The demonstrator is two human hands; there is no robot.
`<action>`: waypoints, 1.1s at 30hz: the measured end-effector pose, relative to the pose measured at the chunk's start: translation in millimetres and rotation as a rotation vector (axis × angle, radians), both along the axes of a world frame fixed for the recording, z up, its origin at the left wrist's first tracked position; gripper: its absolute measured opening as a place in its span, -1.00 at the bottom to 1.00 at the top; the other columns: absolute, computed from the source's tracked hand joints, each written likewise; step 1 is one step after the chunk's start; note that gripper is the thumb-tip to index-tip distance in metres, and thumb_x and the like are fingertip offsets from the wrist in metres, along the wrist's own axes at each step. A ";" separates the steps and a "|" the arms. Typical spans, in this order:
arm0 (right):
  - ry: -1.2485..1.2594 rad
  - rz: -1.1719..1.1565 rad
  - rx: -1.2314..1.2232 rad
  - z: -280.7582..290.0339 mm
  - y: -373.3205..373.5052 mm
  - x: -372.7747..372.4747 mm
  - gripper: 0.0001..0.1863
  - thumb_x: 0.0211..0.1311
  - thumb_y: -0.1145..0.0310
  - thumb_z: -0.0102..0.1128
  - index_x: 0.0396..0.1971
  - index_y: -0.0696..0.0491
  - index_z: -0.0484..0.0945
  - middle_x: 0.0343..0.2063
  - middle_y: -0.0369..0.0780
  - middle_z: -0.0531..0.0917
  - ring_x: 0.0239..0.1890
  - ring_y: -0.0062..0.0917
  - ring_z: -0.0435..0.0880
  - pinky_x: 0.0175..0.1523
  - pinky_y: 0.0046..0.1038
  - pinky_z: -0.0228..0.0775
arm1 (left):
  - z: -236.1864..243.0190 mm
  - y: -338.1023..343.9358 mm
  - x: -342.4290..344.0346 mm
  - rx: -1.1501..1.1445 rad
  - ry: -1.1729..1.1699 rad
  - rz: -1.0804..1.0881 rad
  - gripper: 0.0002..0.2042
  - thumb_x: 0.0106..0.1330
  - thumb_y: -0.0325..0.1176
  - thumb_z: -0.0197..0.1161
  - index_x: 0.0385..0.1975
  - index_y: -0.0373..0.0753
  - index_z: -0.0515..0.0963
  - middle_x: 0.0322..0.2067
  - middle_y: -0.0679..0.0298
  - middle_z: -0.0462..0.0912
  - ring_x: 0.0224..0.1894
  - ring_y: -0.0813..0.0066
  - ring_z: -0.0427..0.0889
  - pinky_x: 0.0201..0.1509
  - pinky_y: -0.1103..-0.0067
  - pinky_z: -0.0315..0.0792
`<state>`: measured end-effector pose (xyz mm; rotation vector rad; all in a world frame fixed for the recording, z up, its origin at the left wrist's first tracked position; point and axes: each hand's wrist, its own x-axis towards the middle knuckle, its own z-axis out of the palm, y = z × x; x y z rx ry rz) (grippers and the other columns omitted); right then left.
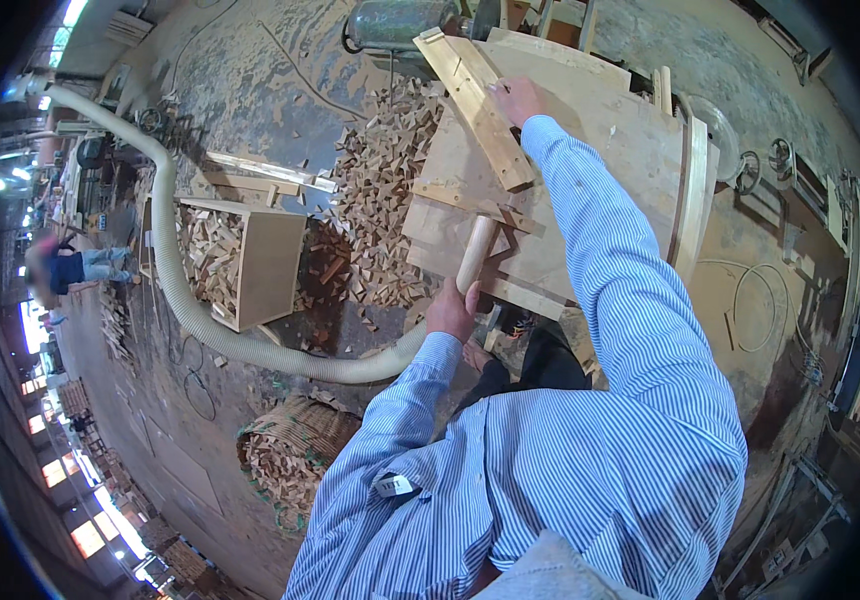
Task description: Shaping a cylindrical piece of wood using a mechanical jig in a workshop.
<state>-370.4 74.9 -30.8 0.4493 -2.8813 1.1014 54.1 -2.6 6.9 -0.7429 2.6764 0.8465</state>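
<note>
In my left hand [453, 312] is a pale wooden cylinder [478, 250], its upper end at a short wooden fence [510, 219] on the plywood work table [630, 170]. My right hand [516, 101] is closed at the edge of a long wooden jig board [450, 75], which lies angled across the upper part of the table. A second wooden strip [435, 192] lies below that board.
Many offcuts [380, 170] lie heaped left of the table. A plywood bin [268, 270] holds more. A ribbed hose [165, 235] curves round it. A wicker basket [300, 430] of scraps stands lower left. Another person [90, 265] is at far left. A green machine [400, 25] stands behind.
</note>
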 end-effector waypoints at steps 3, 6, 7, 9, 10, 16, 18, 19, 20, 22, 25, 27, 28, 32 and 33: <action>0.012 -0.017 -0.004 0.1 5.5 -22.4 -0.65 0.33 -0.02 0.23 -0.22 -0.07 0.81 -0.28 -0.01 0.75 -0.19 -0.04 0.72 0.02 -0.08 0.52 | 2.5 4.7 -22.0 0.009 0.004 -0.004 -0.55 0.52 0.08 0.09 -0.09 -0.29 0.40 -0.43 -0.13 0.69 -0.32 -0.24 0.69 -0.23 0.03 0.52; 0.043 -0.039 0.020 0.8 12.1 -42.4 -0.65 0.35 0.01 0.21 -0.22 -0.06 0.80 -0.26 -0.01 0.76 -0.16 -0.05 0.71 0.04 -0.07 0.52 | 2.3 10.1 -43.8 0.000 -0.006 -0.011 -0.54 0.52 0.07 0.08 -0.07 -0.31 0.41 -0.43 -0.13 0.69 -0.31 -0.24 0.69 -0.23 0.03 0.53; 0.084 -0.050 0.043 1.6 13.6 -46.7 -0.66 0.36 0.02 0.20 -0.22 -0.05 0.80 -0.24 -0.01 0.75 -0.13 -0.06 0.71 0.06 -0.07 0.51 | 2.4 11.7 -51.1 -0.004 -0.014 -0.014 -0.53 0.53 0.08 0.08 -0.08 -0.32 0.41 -0.43 -0.13 0.69 -0.31 -0.24 0.69 -0.23 0.03 0.53; -0.029 -0.012 0.013 13.3 6.5 -50.7 -0.66 0.37 0.04 0.18 -0.20 -0.05 0.80 -0.20 -0.02 0.75 -0.10 -0.06 0.70 0.07 -0.07 0.50 | 1.8 8.6 -58.2 -0.025 -0.032 0.003 -0.52 0.53 0.08 0.07 -0.08 -0.33 0.41 -0.43 -0.13 0.69 -0.31 -0.24 0.69 -0.24 0.03 0.53; -0.131 0.014 0.002 17.7 7.8 -55.4 -0.66 0.38 0.05 0.16 -0.18 -0.05 0.79 -0.17 -0.02 0.75 -0.07 -0.06 0.69 0.09 -0.07 0.50 | 1.8 9.7 -63.6 -0.036 -0.011 0.004 -0.52 0.53 0.09 0.07 -0.10 -0.33 0.42 -0.44 -0.14 0.68 -0.32 -0.23 0.69 -0.24 0.03 0.53; 0.004 0.004 -0.013 18.7 32.4 -64.8 -0.64 0.36 0.02 0.17 -0.10 -0.06 0.76 -0.09 -0.08 0.75 0.03 -0.10 0.67 0.13 -0.08 0.49 | -2.7 18.4 -82.9 -0.061 0.076 -0.032 -0.51 0.54 0.09 0.06 -0.12 -0.35 0.42 -0.43 -0.18 0.67 -0.31 -0.27 0.68 -0.25 0.02 0.52; -0.075 -0.009 0.007 28.9 32.7 -56.2 -0.63 0.35 0.01 0.19 -0.09 -0.04 0.75 -0.09 -0.06 0.74 0.03 -0.10 0.66 0.15 -0.09 0.49 | -3.8 13.1 -77.2 -0.089 0.079 -0.026 -0.51 0.53 0.08 0.07 -0.09 -0.35 0.43 -0.39 -0.22 0.67 -0.28 -0.32 0.67 -0.23 0.00 0.51; -0.152 -0.035 0.031 33.1 34.6 -51.5 -0.61 0.35 0.01 0.20 -0.08 -0.03 0.74 -0.08 -0.04 0.74 0.03 -0.10 0.65 0.16 -0.09 0.48 | -3.1 12.6 -75.2 -0.088 0.081 -0.017 -0.51 0.53 0.08 0.07 -0.09 -0.35 0.43 -0.39 -0.22 0.67 -0.28 -0.32 0.67 -0.23 0.00 0.51; -0.149 -0.027 0.033 37.1 38.3 -45.9 -0.61 0.35 0.01 0.20 -0.08 -0.03 0.74 -0.08 -0.04 0.74 0.03 -0.10 0.65 0.16 -0.09 0.48 | -2.4 12.2 -72.7 -0.086 0.057 -0.014 -0.51 0.53 0.09 0.07 -0.08 -0.34 0.43 -0.37 -0.23 0.68 -0.27 -0.33 0.67 -0.21 -0.01 0.51; 0.075 -0.055 0.089 42.2 51.5 -37.2 -0.61 0.34 0.03 0.23 -0.08 0.02 0.73 -0.11 0.03 0.72 0.01 -0.07 0.65 0.17 -0.10 0.49 | 0.0 12.1 -67.4 -0.078 0.038 -0.013 -0.50 0.52 0.10 0.07 -0.06 -0.34 0.44 -0.35 -0.25 0.68 -0.25 -0.33 0.67 -0.18 -0.01 0.51; 0.138 -0.010 0.153 45.8 48.8 -12.0 -0.62 0.34 0.07 0.24 -0.10 0.06 0.74 -0.17 0.06 0.71 0.01 -0.06 0.65 0.15 -0.10 0.50 | 1.9 8.2 -52.6 -0.022 -0.016 0.021 -0.49 0.51 0.11 0.06 -0.04 -0.33 0.44 -0.29 -0.28 0.68 -0.20 -0.35 0.66 -0.11 -0.03 0.50; 0.115 -0.030 0.130 42.6 47.9 1.5 -0.62 0.34 0.07 0.23 -0.11 0.07 0.74 -0.16 0.06 0.71 0.00 -0.07 0.65 0.14 -0.10 0.51 | 3.2 7.0 -40.2 -0.020 -0.009 0.010 -0.48 0.50 0.12 0.05 -0.03 -0.32 0.44 -0.25 -0.30 0.67 -0.15 -0.34 0.66 -0.06 -0.03 0.49; 0.090 -0.050 0.106 37.3 50.3 6.5 -0.62 0.34 0.08 0.23 -0.11 0.08 0.74 -0.14 0.07 0.71 0.00 -0.07 0.66 0.14 -0.10 0.51 | 5.0 8.4 -36.6 -0.011 -0.004 0.006 -0.48 0.50 0.12 0.05 -0.03 -0.32 0.44 -0.25 -0.30 0.67 -0.15 -0.34 0.66 -0.06 -0.03 0.49; -0.106 -0.055 0.122 21.7 46.2 36.9 -0.64 0.34 0.09 0.22 -0.09 0.03 0.74 -0.10 0.06 0.72 -0.03 -0.04 0.68 0.12 -0.07 0.51 | 7.8 5.1 -12.4 0.016 0.000 0.001 -0.49 0.51 0.12 0.05 -0.05 -0.32 0.44 -0.25 -0.30 0.67 -0.14 -0.33 0.66 -0.06 -0.03 0.49; -0.110 -0.061 0.068 22.0 38.4 46.3 -0.66 0.34 0.09 0.23 -0.09 0.00 0.75 -0.10 0.04 0.72 -0.05 -0.03 0.69 0.11 -0.07 0.52 | 8.6 1.9 -5.1 0.018 -0.006 0.001 -0.50 0.51 0.12 0.05 -0.06 -0.32 0.44 -0.25 -0.28 0.67 -0.16 -0.32 0.66 -0.08 -0.02 0.49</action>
